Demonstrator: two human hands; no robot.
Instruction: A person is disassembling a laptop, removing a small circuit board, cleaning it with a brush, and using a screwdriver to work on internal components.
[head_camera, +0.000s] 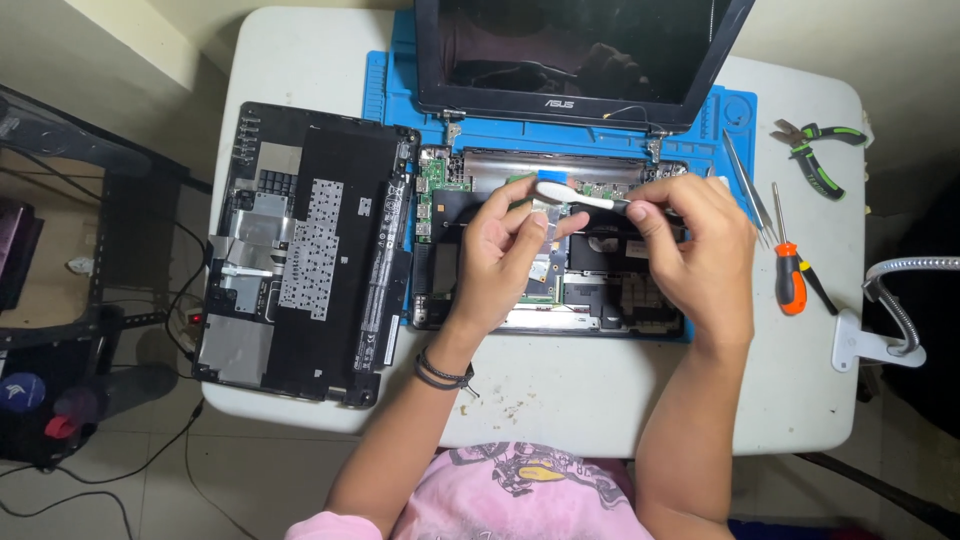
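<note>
An opened laptop base (600, 300) lies on a blue work mat (385, 80), its circuit board and inner parts exposed. My left hand (500, 255) holds a small green circuit card (545, 255) above the base. My right hand (700, 250) grips a white toothbrush (575, 195) by its handle, the brush head pointing left over my left fingers. The laptop's dark screen (580, 45) stands open at the far side of the mat.
The removed keyboard cover (300, 250) lies upside down at the table's left. At the right lie tweezers (745, 180), an orange-handled screwdriver (790, 270) and green-handled pliers (815, 150). A clamp lamp's flexible neck (890, 300) sits at the right edge. Crumbs (500, 405) dot the near table.
</note>
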